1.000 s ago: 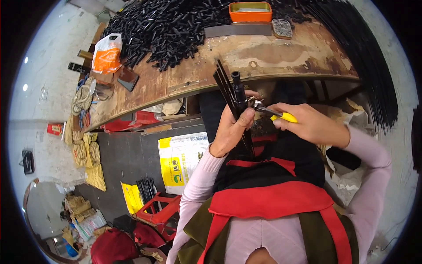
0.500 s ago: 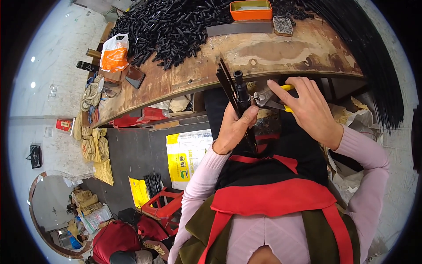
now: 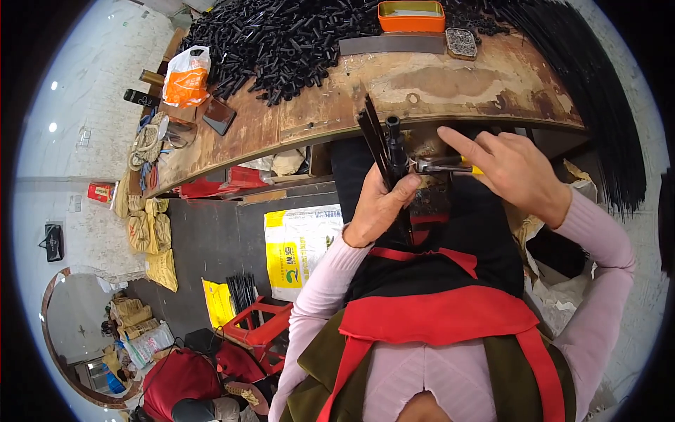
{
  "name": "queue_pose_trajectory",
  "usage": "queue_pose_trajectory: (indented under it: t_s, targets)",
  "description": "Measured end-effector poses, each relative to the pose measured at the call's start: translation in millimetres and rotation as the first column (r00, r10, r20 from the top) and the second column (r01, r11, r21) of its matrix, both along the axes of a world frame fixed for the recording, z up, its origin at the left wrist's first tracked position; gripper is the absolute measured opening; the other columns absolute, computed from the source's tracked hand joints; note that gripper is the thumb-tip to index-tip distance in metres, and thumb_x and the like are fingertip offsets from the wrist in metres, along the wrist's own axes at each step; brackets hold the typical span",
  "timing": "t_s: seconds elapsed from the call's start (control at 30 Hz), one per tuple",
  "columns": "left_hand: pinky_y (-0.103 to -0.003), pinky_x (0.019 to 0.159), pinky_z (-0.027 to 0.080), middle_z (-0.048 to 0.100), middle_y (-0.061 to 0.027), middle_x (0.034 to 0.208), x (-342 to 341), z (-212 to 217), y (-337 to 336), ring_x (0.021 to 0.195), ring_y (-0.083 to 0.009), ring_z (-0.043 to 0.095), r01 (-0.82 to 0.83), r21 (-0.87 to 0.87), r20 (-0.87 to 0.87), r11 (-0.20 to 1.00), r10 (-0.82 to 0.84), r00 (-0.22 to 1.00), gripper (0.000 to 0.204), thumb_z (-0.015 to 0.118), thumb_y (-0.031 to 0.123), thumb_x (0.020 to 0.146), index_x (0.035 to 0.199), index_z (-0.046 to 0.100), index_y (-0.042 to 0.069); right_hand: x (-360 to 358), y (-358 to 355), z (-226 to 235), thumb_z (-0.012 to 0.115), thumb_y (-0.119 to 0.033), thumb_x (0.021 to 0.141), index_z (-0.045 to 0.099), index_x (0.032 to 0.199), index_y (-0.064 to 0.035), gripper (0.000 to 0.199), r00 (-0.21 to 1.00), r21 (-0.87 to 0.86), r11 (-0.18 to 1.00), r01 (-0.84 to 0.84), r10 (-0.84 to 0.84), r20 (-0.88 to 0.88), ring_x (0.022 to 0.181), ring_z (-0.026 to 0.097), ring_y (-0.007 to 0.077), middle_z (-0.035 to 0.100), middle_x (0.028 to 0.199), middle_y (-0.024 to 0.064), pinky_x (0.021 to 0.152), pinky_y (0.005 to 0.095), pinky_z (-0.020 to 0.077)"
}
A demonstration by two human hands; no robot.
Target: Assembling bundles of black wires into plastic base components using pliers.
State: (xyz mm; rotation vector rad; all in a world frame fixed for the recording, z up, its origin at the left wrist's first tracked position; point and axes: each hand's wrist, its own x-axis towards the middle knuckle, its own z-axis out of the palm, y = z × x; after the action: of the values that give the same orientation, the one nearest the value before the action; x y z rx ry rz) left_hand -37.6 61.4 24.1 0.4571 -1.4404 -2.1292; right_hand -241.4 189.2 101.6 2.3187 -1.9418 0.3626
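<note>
Above my lap, my left hand (image 3: 380,207) is closed around several thin black rods (image 3: 373,133) and a black tubular plastic fitting (image 3: 395,146) that stands beside them. The rods point up toward the edge of the wooden bench (image 3: 302,116). On the other side, my right hand (image 3: 522,172) grips a pair of pliers (image 3: 441,165) with yellow handles, its index finger stretched out. The jaws meet the side of the fitting just above my left thumb. Whether they bite on a small metal piece there is too small to tell.
A heap of short black tubes (image 3: 260,49) covers the back left of the bench. Beside it are an orange tin (image 3: 411,17), a grey flat strip (image 3: 391,46) and a small box of metal bits (image 3: 460,43). Long black rods (image 3: 598,105) hang over the right end.
My right hand has rolled over, turning the pliers edge-on, and the handles look closer together. My left hand keeps its hold on the rods and fitting. The whole view has shifted slightly.
</note>
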Motion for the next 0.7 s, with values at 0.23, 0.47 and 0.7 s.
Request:
queue_pose_trajectory:
  t_s: [0.23, 0.47, 0.7]
  targets:
    - [-0.021, 0.054, 0.035, 0.049, 0.0053, 0.071, 18.1, 0.6, -3.4, 0.062, -0.0042, 0.044, 0.289, 0.032, -0.016, 0.957, -0.289, 0.957, 0.026, 0.067, 0.022, 0.093, 0.108, 0.059, 0.002, 39.6, 15.0, 4.1, 0.077, -0.009, 0.078, 0.046, 0.119, -0.0003, 0.052, 0.407, 0.599, 0.763, -0.244, -0.48, 0.777, 0.054, 0.062, 0.0167, 0.057, 0.064, 0.0062, 0.05, 0.0272, 0.0447]
    - [-0.02, 0.052, 0.035, 0.053, 0.0028, 0.082, 7.5, 2.7, -4.6, 0.062, -0.0037, 0.044, 0.123, 0.119, -0.075, 0.985, -0.114, 0.991, 0.03, 0.069, 0.021, 0.092, 0.113, 0.054, 0.007, 24.6, 7.6, -13.9, 0.068, -0.006, 0.083, 0.049, 0.118, 0.0026, 0.04, 0.954, -0.254, 0.966, 0.042, 0.037, 0.298, 0.074, 0.063, 0.0322, 0.057, 0.077, 0.0126, 0.065, 0.0358, 0.0475]
    - [-0.019, 0.053, 0.036, 0.054, 0.0042, 0.074, 11.7, 4.8, -17.8, 0.062, -0.0022, 0.047, 0.293, 0.068, -0.078, 0.954, -0.288, 0.955, 0.046, 0.073, 0.028, 0.089, 0.125, 0.056, 0.003, 41.8, 10.5, -6.8, 0.07, -0.011, 0.083, 0.045, 0.11, 0.0002, 0.039, 0.03, 0.608, 0.62, -0.496, -0.687, 0.726, 0.05, 0.061, 0.0195, 0.057, 0.068, 0.0074, 0.046, 0.0291, 0.046]
